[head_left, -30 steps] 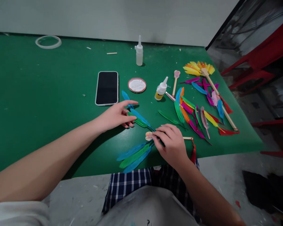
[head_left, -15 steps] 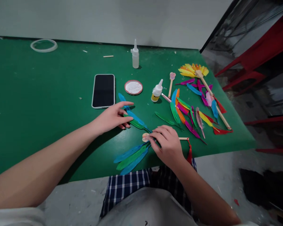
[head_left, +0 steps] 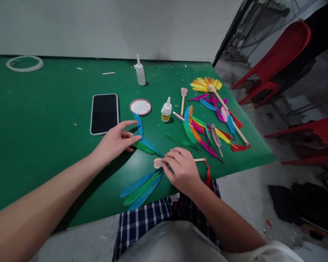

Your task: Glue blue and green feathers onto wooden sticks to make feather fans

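Note:
A feather fan lies near the table's front edge, with a pale, patterned rounded head [head_left: 157,163] on a wooden stick [head_left: 200,160]. My right hand [head_left: 182,169] is closed over the stick and quill ends just beside this head. Blue and green feathers [head_left: 142,187] spread from it towards the lower left. On the upper side, a green feather [head_left: 143,146] and a blue feather [head_left: 151,145] point up-left. My left hand [head_left: 116,142] has its thumb and lower fingers closed on the green feather's tip, index finger stretched out. Another blue feather [head_left: 138,123] lies by that index finger.
A phone [head_left: 104,114], a round lid with white stuff [head_left: 140,107], a yellow-labelled glue bottle [head_left: 166,111] and a clear bottle [head_left: 140,72] stand or lie beyond my hands. Loose feathers [head_left: 202,134] and a yellow feather fan [head_left: 207,84] lie right. Red chairs [head_left: 281,54] stand beyond.
The view has turned slightly, so everything sits further left in the picture. Both hands keep nearly the same places on the feathers and stick.

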